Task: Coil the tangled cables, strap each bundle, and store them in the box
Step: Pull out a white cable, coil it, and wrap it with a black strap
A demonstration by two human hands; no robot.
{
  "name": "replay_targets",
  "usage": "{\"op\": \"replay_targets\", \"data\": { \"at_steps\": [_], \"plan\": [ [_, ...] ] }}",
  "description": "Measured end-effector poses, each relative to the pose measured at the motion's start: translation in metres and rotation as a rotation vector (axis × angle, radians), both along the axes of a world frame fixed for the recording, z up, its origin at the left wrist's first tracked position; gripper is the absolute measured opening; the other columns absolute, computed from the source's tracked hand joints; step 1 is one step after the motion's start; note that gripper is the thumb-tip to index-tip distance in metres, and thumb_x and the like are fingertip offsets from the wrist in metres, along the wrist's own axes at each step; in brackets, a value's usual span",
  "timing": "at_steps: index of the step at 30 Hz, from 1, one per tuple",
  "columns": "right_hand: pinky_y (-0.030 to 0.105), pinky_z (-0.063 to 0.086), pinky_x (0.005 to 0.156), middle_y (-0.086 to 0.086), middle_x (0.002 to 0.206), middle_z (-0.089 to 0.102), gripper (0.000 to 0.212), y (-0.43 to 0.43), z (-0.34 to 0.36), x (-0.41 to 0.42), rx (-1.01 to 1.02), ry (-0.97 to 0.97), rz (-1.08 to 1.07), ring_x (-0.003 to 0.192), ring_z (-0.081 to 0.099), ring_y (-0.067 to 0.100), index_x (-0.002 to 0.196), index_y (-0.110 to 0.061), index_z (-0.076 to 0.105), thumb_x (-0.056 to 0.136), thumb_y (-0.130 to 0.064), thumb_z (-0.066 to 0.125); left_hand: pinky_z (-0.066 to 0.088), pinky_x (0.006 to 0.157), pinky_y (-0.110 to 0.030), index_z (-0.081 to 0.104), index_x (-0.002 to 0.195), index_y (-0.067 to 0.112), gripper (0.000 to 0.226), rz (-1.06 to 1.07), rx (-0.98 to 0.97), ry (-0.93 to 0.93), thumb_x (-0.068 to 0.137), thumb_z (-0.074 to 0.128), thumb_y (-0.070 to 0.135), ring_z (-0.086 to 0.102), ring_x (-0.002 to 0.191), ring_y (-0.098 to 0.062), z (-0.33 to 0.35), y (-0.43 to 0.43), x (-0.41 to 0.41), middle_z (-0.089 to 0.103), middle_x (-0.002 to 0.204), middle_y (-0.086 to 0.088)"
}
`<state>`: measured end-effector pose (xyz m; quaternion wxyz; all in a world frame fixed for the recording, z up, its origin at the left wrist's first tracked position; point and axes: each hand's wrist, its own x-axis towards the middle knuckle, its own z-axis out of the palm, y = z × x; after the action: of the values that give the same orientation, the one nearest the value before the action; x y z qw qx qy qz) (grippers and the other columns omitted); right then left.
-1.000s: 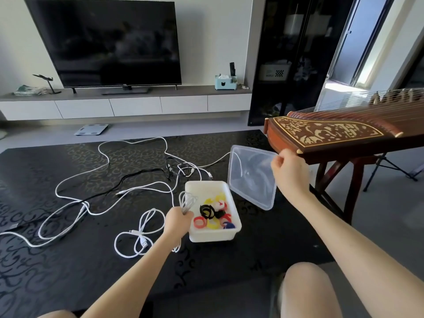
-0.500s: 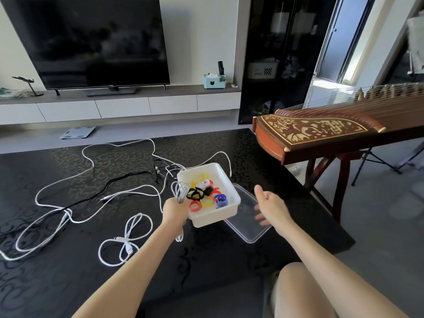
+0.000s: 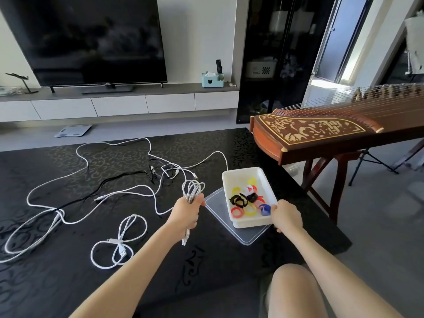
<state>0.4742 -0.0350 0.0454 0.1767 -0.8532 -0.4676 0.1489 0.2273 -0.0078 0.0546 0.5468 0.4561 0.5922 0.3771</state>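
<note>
**A:** Where do things stand?

**B:** The left hand (image 3: 187, 211) is closed round a coiled white cable (image 3: 193, 188), with its loops poking up above the fist and a tail hanging below. The right hand (image 3: 285, 218) grips the near corner of the white box (image 3: 263, 184), which sits on its clear lid (image 3: 218, 210) on the black table (image 3: 68, 283).

**A:** So the strap comes next?

**B:** I'd think so. The coloured straps (image 3: 247, 210) lie in the box (right beside that hand). Best to let go of the box, pick one strap, and wrap it just above the fist with a tight grip, so the loops don't spring. The other cables (image 3: 58, 213) lie tangled to the left.
</note>
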Motion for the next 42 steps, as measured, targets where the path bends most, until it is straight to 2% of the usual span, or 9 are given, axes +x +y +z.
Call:
{"op": "replay_targets", "data": {
  "at_steps": [3,8,14,18,24,28,34,39,42],
  "plan": [
    [0.029,0.038,0.063,0.005,0.104,0.062,0.031,0.003,-0.004,-0.004,0.128,-0.522,0.155,0.091,0.058,0.023,0.117,-0.016,0.054,0.094,-0.036,0.049,0.017,0.034,-0.018,0.054,0.08,0.011,0.029,0.015,0.013,-0.027,0.099,0.044,0.03,0.02,0.034,-0.007,0.004,-0.003,-0.008,0.026,0.045,0.007],
    [0.029,0.041,0.077,-0.003,0.111,0.063,0.026,0.032,0.0,-0.034,0.159,-0.503,0.511,0.101,0.05,0.02,0.105,-0.025,0.068,0.092,-0.037,0.05,0.016,0.034,-0.017,0.05,0.076,0.008,0.031,0.035,-0.013,-0.073,0.1,0.045,0.027,0.019,0.033,-0.007,0.014,-0.006,-0.021,0.024,0.044,0.005],
    [0.03,0.038,0.089,0.001,0.113,0.06,0.029,0.055,-0.006,-0.05,-0.058,-0.648,0.505,0.108,0.047,0.021,0.108,-0.019,0.064,0.092,-0.04,0.051,0.017,0.032,-0.017,0.05,0.077,0.008,0.03,0.037,-0.02,-0.13,0.099,0.047,0.028,0.018,0.032,-0.006,0.02,-0.015,-0.034,0.022,0.044,0.006],
    [0.023,0.03,0.054,0.002,0.076,0.051,0.017,0.054,-0.003,-0.048,0.115,-0.216,0.336,0.074,0.043,0.019,0.072,-0.018,0.058,0.088,-0.025,0.055,0.017,0.032,-0.016,0.052,0.079,0.007,0.028,0.025,0.0,-0.128,0.099,0.049,0.027,0.018,0.031,-0.005,0.024,-0.016,-0.039,0.023,0.043,0.007],
    [0.023,0.03,0.046,0.0,0.053,0.049,0.017,0.051,0.013,-0.027,0.185,0.573,0.169,0.043,0.042,0.012,0.058,-0.009,0.064,0.073,-0.014,0.07,0.022,0.031,-0.019,0.057,0.084,0.008,0.015,0.006,-0.027,-0.122,0.089,0.066,0.019,0.023,0.033,-0.006,0.022,-0.01,-0.024,0.029,0.039,0.008],
    [0.031,0.038,0.053,0.011,0.071,0.059,0.019,0.047,0.012,-0.02,0.211,0.712,0.133,0.063,0.052,0.023,0.08,0.001,0.07,0.08,-0.018,0.069,0.02,0.038,-0.022,0.056,0.081,0.006,0.027,-0.081,-0.062,-0.082,0.085,0.07,0.029,0.021,0.039,-0.01,0.02,-0.005,0.015,0.026,0.046,0.005],
    [0.01,0.03,0.036,-0.01,0.047,0.057,0.018,0.036,0.017,-0.023,0.28,0.693,0.265,0.035,0.043,-0.002,0.066,-0.014,0.067,0.081,-0.022,0.072,0.025,0.034,-0.019,0.049,0.06,0.012,0.037,-0.119,0.027,0.033,0.085,0.07,0.031,0.029,0.036,-0.011,0.021,0.012,0.083,0.037,0.036,0.006],
    [0.033,0.049,0.062,0.011,0.08,0.07,0.008,0.036,0.022,-0.01,0.324,0.886,0.138,0.067,0.063,0.022,0.081,-0.009,0.072,0.083,-0.017,0.07,0.028,0.04,-0.019,0.046,0.059,0.013,0.035,-0.051,0.054,0.147,0.086,0.068,0.019,0.036,0.044,-0.01,0.011,0.024,0.093,0.041,0.051,0.003],
    [0.034,0.058,0.067,0.009,0.088,0.073,0.008,0.04,0.026,0.001,0.348,0.981,0.056,0.081,0.07,0.024,0.089,-0.012,0.071,0.085,-0.018,0.068,0.028,0.047,-0.025,0.044,0.063,0.011,0.031,-0.043,0.038,0.189,0.086,0.065,0.013,0.035,0.049,-0.013,0.007,0.031,0.092,0.038,0.058,0.0]
  ]
}}
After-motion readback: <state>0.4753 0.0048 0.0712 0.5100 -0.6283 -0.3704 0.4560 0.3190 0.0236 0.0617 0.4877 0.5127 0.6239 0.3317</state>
